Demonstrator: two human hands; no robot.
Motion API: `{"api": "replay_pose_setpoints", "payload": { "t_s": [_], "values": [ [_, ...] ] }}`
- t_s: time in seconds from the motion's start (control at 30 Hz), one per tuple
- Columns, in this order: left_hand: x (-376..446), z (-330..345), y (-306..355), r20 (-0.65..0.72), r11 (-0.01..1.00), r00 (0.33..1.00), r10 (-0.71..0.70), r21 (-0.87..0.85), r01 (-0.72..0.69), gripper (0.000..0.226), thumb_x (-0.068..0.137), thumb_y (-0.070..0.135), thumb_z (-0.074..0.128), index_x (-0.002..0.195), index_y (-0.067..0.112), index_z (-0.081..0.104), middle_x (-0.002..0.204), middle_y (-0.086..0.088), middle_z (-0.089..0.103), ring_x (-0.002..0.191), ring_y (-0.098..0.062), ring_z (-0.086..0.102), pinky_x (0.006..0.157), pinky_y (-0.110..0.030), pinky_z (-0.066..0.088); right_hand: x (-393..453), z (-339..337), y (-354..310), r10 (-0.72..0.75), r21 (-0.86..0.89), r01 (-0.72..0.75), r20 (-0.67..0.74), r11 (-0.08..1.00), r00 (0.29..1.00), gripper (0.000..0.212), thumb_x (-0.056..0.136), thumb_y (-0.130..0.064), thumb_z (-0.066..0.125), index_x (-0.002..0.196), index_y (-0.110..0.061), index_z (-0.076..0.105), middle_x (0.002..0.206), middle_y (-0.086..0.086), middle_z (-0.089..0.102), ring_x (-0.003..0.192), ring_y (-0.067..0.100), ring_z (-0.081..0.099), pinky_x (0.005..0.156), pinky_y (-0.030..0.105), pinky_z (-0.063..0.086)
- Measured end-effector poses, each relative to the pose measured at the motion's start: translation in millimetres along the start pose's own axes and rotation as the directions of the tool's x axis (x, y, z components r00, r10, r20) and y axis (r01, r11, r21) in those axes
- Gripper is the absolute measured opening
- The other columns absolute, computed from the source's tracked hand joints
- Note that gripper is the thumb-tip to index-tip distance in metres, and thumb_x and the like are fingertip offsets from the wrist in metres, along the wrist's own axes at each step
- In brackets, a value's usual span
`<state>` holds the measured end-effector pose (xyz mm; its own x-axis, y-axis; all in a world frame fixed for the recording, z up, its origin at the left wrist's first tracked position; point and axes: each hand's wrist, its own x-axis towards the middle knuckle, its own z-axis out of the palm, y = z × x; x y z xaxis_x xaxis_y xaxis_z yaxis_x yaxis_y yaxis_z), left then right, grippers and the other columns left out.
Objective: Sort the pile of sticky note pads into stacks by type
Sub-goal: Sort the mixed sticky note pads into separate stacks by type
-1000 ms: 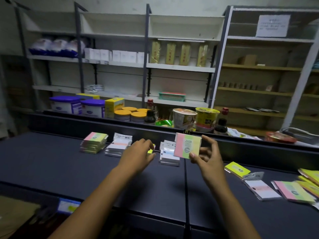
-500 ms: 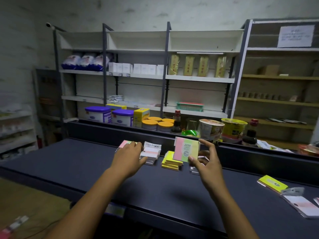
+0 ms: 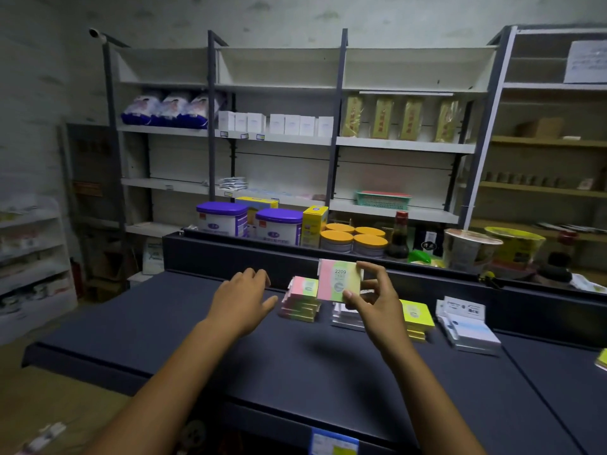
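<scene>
Beyond the fingers, two purple-lidded tubs (image 3: 249, 223), orange-lidded jars (image 3: 353, 239), a sauce bottle (image 3: 398, 238) and noodle cups (image 3: 469, 249) are lined behind the dark counter (image 3: 295, 366). White boxes (image 3: 276, 123) are seen on the shelves (image 3: 404, 146).

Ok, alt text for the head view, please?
Right hand pinches a pink-and-green sticky pad above a dark counter, beside a matching stack; left hand hovers open. Yellow and white stacks sit further right.

Dim, stained concrete wall (image 3: 295, 14) behind white metal shelving (image 3: 276, 139) with dark uprights; wooden shelf unit (image 3: 542, 188) at right; dark counter (image 3: 295, 362) in front; brownish floor (image 3: 65, 399) lower left.
</scene>
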<state>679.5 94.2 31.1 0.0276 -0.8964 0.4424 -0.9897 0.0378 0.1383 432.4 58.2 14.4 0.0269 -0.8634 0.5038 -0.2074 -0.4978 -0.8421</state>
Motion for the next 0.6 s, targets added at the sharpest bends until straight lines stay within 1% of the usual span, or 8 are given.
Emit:
{"api": "replay_pose_setpoints", "payload": {
  "t_s": [0.07,0.13,0.2,0.3,0.37,0.43,0.5,0.6],
  "values": [
    [6,3,-13,0.0,1.0,1.0,0.003,-0.007,-0.003,0.041,0.096,0.048,0.05,0.128,0.022,0.049,0.127,0.0,0.055,0.117,-0.018,0.053,0.096,-0.035,0.046,11,18,4,0.033,-0.02,-0.033,0.005,0.999,0.999,0.037,0.088,-0.014,0.074,0.114,-0.034,0.057,0.1,0.003,0.066,0.082,0.019,0.072,0.069,0.03,0.059],
    [13,6,-24,-0.008,1.0,1.0,0.007,-0.02,-0.007,0.04,0.096,0.048,0.05,0.127,0.023,0.05,0.126,0.001,0.056,0.116,-0.018,0.054,0.095,-0.035,0.047,24,35,9,0.067,-0.011,-0.067,0.003,0.998,0.998,0.03,0.088,-0.012,0.074,0.108,-0.028,0.058,0.1,0.005,0.066,0.08,0.018,0.072,0.061,0.022,0.056],
    [19,9,-31,-0.031,0.999,0.999,0.012,-0.04,-0.013,0.037,0.096,0.047,0.05,0.125,0.024,0.051,0.124,0.003,0.057,0.113,-0.016,0.055,0.092,-0.033,0.048,37,49,16,0.11,-0.022,-0.11,0.007,0.994,0.994,0.028,0.088,-0.01,0.073,0.108,-0.023,0.059,0.101,0.006,0.064,0.082,0.018,0.071,0.058,0.019,0.055],
    [26,13,-40,-0.05,0.998,0.999,0.015,-0.067,-0.019,0.035,0.096,0.047,0.051,0.122,0.025,0.053,0.121,0.005,0.058,0.11,-0.015,0.055,0.09,-0.032,0.048,55,65,28,0.167,-0.095,-0.164,0.027,0.982,0.986,0.028,0.088,-0.009,0.073,0.111,-0.019,0.059,0.102,0.007,0.062,0.085,0.02,0.07,0.069,0.033,0.062],
    [30,16,-45,-0.048,0.997,0.999,0.016,-0.077,-0.019,0.035,0.095,0.047,0.051,0.122,0.025,0.053,0.12,0.005,0.058,0.11,-0.015,0.055,0.09,-0.032,0.048,63,71,35,0.183,-0.16,-0.177,0.021,0.971,0.983,0.028,0.088,-0.011,0.074,0.111,-0.019,0.06,0.098,0.006,0.062,0.085,0.022,0.069,0.075,0.041,0.062],
    [33,19,-49,-0.046,0.996,0.999,0.013,-0.088,-0.017,0.034,0.095,0.047,0.052,0.122,0.025,0.053,0.12,0.006,0.057,0.11,-0.014,0.055,0.087,-0.031,0.048,70,75,42,0.167,-0.256,-0.158,0.013,0.954,0.986,0.026,0.086,-0.018,0.076,0.108,-0.021,0.061,0.093,0.001,0.062,0.084,0.019,0.066,0.069,0.032,0.057],
    [36,21,-52,-0.05,0.994,0.999,0.01,-0.105,-0.015,0.032,0.095,0.045,0.052,0.121,0.026,0.053,0.119,0.006,0.058,0.108,-0.013,0.056,0.085,-0.029,0.048,75,77,47,0.141,-0.373,-0.122,0.026,0.92,0.99,0.024,0.085,-0.025,0.076,0.106,-0.023,0.063,0.091,-0.003,0.062,0.082,0.011,0.059,0.062,0.02,0.044],
    [40,22,-54,-0.061,0.991,0.998,0.009,-0.129,-0.017,0.031,0.095,0.044,0.053,0.12,0.026,0.054,0.118,0.007,0.058,0.107,-0.012,0.057,0.084,-0.03,0.05,80,80,54,0.124,-0.498,-0.089,0.037,0.862,0.992,0.02,0.086,-0.029,0.074,0.102,-0.019,0.068,0.101,0.003,0.06,0.084,0.012,0.057,0.068,0.023,0.039]
  ]
}}
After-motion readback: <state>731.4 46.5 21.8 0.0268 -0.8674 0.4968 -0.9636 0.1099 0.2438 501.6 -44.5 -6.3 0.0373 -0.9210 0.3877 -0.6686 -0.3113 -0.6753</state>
